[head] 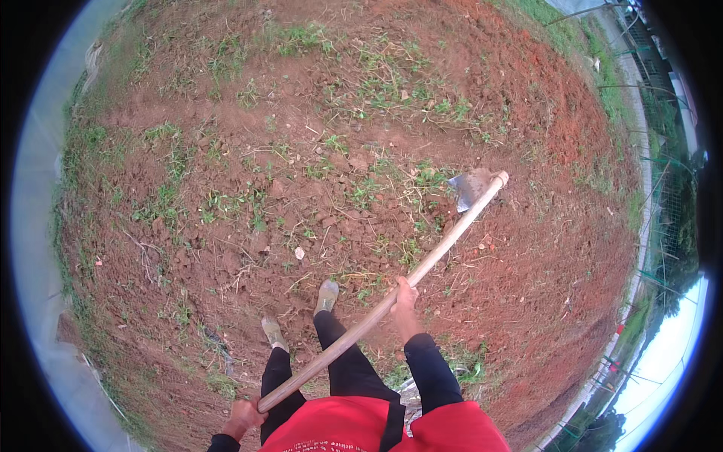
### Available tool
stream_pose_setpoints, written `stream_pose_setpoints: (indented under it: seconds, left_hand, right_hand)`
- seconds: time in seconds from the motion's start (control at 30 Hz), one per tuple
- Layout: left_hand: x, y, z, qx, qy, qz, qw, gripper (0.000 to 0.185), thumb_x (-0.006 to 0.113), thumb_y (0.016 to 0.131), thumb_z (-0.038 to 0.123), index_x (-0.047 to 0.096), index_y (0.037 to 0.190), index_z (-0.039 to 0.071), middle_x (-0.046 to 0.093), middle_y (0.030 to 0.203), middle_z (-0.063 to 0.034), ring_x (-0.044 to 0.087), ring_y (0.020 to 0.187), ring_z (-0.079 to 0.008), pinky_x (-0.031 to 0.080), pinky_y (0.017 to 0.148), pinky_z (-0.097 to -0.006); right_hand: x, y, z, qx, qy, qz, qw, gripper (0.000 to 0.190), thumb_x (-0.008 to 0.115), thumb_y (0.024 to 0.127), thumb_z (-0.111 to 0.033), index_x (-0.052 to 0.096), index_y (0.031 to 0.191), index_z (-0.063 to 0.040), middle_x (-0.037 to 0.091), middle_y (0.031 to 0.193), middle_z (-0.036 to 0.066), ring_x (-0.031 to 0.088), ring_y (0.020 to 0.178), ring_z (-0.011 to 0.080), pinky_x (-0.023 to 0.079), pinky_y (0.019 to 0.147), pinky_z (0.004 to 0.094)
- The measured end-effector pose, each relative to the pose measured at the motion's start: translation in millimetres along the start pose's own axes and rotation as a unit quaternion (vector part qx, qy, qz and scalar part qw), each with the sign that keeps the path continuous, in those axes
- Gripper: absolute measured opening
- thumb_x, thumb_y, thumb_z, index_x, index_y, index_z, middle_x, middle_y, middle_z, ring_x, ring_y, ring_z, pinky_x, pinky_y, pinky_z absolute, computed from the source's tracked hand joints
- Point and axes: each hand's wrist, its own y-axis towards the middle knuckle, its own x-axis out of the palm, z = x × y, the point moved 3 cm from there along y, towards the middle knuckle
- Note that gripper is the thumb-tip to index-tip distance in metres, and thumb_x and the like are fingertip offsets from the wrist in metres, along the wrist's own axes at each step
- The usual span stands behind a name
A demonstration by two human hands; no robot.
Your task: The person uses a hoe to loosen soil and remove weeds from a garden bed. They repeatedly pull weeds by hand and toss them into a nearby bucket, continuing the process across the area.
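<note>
A hoe with a long wooden handle [350, 338] slants from the lower left up to the right across the front of my body. My left hand [246, 416] is closed round the butt end of the handle, beside my thigh. Farther up, about mid-shaft, my right hand [405, 299] grips the same handle. The metal hoe blade [472, 187], partly coated with soil, is at the far end, over or on the reddish soil [350, 226]; whether it touches the ground I cannot tell. Small green weeds [429, 176] grow just left of the blade.
My two shoes [327, 296] stand on the soil left of the handle. Weeds, dry stalks and clods lie scattered around. Pale sheeting [36, 271] borders the plot at the far left. Along the right edge run a pale strip [644, 186] and netting [670, 209] with thin poles.
</note>
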Motion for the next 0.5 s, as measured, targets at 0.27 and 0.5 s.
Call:
stream_pose_setpoints:
  seconds: [0.27,0.5]
  left_hand:
    - [-31.3,107.2,129.7,0.091,-0.099,0.133,0.982,0.036,0.068,0.064,0.027,0.056,0.092,0.007,0.061,0.068,-0.0183,0.061,0.067,-0.0368,0.049,0.059,-0.0474]
    - [-41.1,3.9,83.3,-0.023,-0.098,0.079,0.992,0.031,0.062,0.067,0.022,0.055,0.093,0.006,0.061,0.068,-0.0214,0.060,0.067,-0.0389,0.049,0.063,-0.0470]
  right_hand:
    - [28.8,104.4,-171.7,-0.163,-0.005,-0.073,0.984,0.015,0.061,0.075,-0.012,0.048,0.076,-0.005,0.048,0.055,0.005,0.048,0.043,0.0170,0.043,0.038,0.0298]
    - [87.0,0.5,-41.7,-0.018,-0.030,-0.091,0.995,0.019,0.066,0.069,-0.009,0.050,0.078,-0.004,0.051,0.059,0.007,0.051,0.044,0.0187,0.044,0.040,0.0313]
